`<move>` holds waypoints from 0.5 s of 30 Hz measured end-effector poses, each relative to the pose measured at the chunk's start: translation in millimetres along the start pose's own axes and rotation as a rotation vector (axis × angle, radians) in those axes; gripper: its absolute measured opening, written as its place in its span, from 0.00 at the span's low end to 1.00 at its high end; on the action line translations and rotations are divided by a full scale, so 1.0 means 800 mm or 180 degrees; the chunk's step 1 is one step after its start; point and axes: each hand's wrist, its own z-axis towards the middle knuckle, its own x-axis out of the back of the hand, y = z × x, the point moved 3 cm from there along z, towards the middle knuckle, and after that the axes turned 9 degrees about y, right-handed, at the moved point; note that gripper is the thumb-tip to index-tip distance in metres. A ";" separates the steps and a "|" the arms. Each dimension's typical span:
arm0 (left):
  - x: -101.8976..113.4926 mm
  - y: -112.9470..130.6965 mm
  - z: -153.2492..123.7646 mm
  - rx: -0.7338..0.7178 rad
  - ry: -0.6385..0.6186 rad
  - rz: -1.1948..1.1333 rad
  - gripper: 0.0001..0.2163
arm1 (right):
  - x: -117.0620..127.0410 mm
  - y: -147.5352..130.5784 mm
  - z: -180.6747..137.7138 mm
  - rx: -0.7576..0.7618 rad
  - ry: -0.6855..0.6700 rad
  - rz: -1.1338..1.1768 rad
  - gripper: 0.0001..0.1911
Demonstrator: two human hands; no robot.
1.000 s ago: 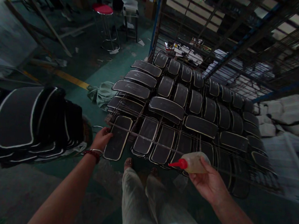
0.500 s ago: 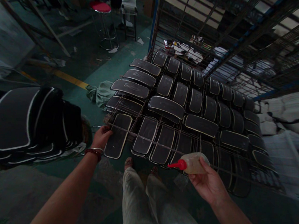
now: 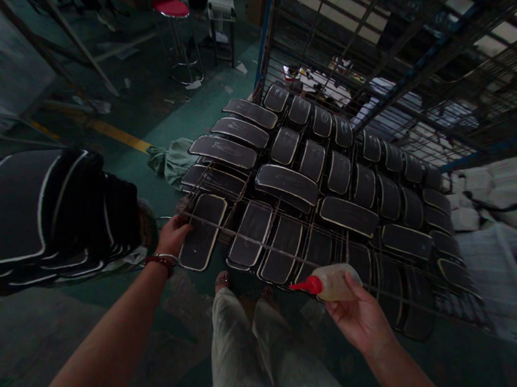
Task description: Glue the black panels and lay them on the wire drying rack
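My right hand (image 3: 360,318) is wrapped round a translucent squeeze bottle (image 3: 338,282) with a red nozzle, tilted so the nozzle points left; something yellowish is inside. Below the bottle lie black oblong panels with pale glue-like edges. My left hand (image 3: 172,238) has its fingers curled at the near left corner of a wire rack (image 3: 246,236), and its thumb side lies beside a black panel (image 3: 202,234). The fingertips are partly hidden. Rows of similar black panels (image 3: 287,184) lie over the rack, several with pale outlines.
Stacked larger black panels (image 3: 13,204) with white edges stand at left. A green cloth bundle (image 3: 174,160) lies on the floor behind the rack. A red stool (image 3: 171,6) stands farther back. Blue-framed wire racks (image 3: 410,80) rise at upper right, near white bundles (image 3: 504,189).
The view has shifted slightly, so the stacked panels at left appear a little farther left. Both hands keep nearly the same place, and the bottle stays in my right hand.
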 end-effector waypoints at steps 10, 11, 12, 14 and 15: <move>-0.009 -0.002 -0.009 0.0124 0.0056 -0.0076 0.13 | -0.003 0.007 0.002 -0.0073 -0.0002 -0.0007 0.27; -0.009 -0.001 -0.010 0.0132 0.0059 -0.0076 0.14 | -0.002 0.007 0.003 -0.0047 -0.0011 -0.0003 0.26; -0.008 0.000 -0.011 0.0134 0.0061 -0.0072 0.16 | -0.001 0.007 0.004 -0.0015 -0.0028 0.0000 0.26; -0.006 0.002 -0.013 0.0128 0.0050 -0.0058 0.18 | 0.003 0.008 0.008 0.0036 -0.0094 -0.0001 0.26; -0.006 0.003 -0.014 0.0123 0.0035 -0.0054 0.19 | 0.005 0.008 0.011 0.0036 -0.0187 -0.0018 0.26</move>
